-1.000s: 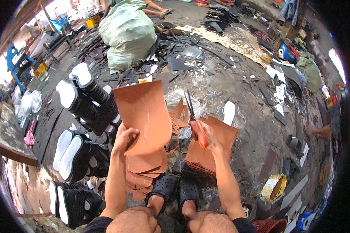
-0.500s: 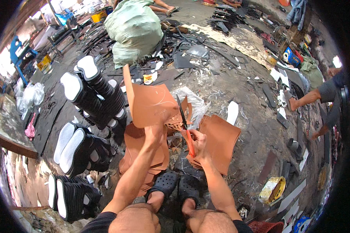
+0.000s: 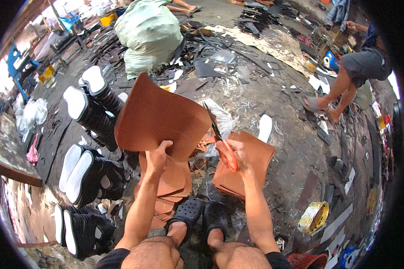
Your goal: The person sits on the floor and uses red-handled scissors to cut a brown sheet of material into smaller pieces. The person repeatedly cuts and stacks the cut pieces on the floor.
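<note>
Gripping the brown sheet, the left hand risks a nick; the right hand clamps scissors close by.

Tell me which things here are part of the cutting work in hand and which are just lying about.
In use:
left hand holding a brown sheet
right hand holding orange-handled scissors
stack of brown sheets
cut brown pieces

Lying about:
green sack
stacks of black soles
yellow tape roll

Daylit, scrap-strewn concrete floor with a bulging green sack.
</note>
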Demonstrator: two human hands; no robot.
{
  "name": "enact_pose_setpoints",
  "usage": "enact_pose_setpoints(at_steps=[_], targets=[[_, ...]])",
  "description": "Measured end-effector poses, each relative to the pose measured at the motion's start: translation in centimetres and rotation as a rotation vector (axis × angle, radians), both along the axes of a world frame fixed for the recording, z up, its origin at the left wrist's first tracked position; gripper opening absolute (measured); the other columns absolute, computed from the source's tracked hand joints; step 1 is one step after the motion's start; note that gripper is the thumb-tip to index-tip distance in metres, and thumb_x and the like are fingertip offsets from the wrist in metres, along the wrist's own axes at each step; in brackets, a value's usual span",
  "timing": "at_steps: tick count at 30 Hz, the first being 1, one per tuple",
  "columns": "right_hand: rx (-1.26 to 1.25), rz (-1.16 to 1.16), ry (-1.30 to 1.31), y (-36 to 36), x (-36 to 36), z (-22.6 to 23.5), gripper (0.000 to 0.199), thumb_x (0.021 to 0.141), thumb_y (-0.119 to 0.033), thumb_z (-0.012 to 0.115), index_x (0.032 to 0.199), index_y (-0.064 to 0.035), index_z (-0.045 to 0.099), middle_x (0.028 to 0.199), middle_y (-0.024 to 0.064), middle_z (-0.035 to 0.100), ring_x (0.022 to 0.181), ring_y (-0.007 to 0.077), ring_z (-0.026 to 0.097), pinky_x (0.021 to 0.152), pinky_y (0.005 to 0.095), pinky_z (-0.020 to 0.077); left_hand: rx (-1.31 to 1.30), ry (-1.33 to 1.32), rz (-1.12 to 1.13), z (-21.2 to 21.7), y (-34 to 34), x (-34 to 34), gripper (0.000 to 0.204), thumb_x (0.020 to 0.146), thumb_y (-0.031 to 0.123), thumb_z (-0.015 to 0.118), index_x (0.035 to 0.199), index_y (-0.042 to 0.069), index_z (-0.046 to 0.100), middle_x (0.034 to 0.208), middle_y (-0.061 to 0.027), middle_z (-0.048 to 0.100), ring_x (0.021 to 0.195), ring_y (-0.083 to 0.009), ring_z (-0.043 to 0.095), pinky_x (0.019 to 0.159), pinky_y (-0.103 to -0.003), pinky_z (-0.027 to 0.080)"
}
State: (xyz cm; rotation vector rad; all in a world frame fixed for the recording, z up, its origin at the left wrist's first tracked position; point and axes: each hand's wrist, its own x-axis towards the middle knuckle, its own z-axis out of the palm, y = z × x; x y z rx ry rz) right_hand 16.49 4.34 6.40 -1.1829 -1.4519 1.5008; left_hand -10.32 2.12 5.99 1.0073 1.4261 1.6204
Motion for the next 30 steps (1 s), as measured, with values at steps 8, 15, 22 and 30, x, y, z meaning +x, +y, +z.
enact_pose_setpoints(at_steps=[8, 15, 22, 30], targets=[[0.082, -0.164, 0.136, -0.5, 2.6, 0.9, 0.045, 0.099, -0.047, 0.054, 0.096, -0.0024, 0.061, 0.06, -0.0032, 0.048, 0.051, 0.0062, 0.045, 0.049, 0.0234, 0.0371, -0.664, -0.063, -0.34, -5.6, -6.2, -12.5, 0.044, 0.076, 0.005, 0.073, 0.117, 0.0, 0.056, 0.09, -0.0058, 0.063, 0.068, -0.014, 0.058, 0.057, -0.027, 0.047], [0.129, -0.474, 0.115, -2.2, 10.9, 0.7, 0.049, 0.101, -0.047, 0.048, 0.105, -0.0006, 0.061, 0.056, 0.0026, 0.052, 0.048, 0.011, 0.049, 0.049, 0.0252, 0.039, 0.003, 0.534, -0.397, -1.4, -2.3, 9.3, 0.073, 0.071, 0.023, 0.086, 0.132, 0.005, 0.051, 0.126, -0.0149, 0.058, 0.117, -0.0299, 0.056, 0.101, -0.04, 0.044], [0.109, -0.59, 0.081, -6.4, 12.8, 1.2, 0.049, 0.103, -0.044, 0.044, 0.105, 0.0018, 0.059, 0.055, 0.0061, 0.054, 0.047, 0.015, 0.052, 0.048, 0.0271, 0.0416, -0.21, 0.656, -0.561, -14.9, 0.5, 18.9, 0.123, 0.071, 0.05, 0.081, 0.151, -0.006, 0.005, 0.153, -0.0314, 0.022, 0.144, -0.0412, 0.024, 0.116, -0.043, 0.026], [-0.115, -0.474, 0.109, -8.6, 11.7, -5.5, 0.054, 0.101, -0.049, 0.045, 0.11, 0.0022, 0.058, 0.061, 0.0065, 0.056, 0.051, 0.015, 0.056, 0.051, 0.0263, 0.044, -0.314, -0.487, -0.558, -6.5, -3.6, 4.6, 0.079, 0.083, -0.014, 0.056, 0.151, 0.009, 0.023, 0.146, -0.011, 0.04, 0.132, -0.0241, 0.044, 0.109, -0.038, 0.039]])
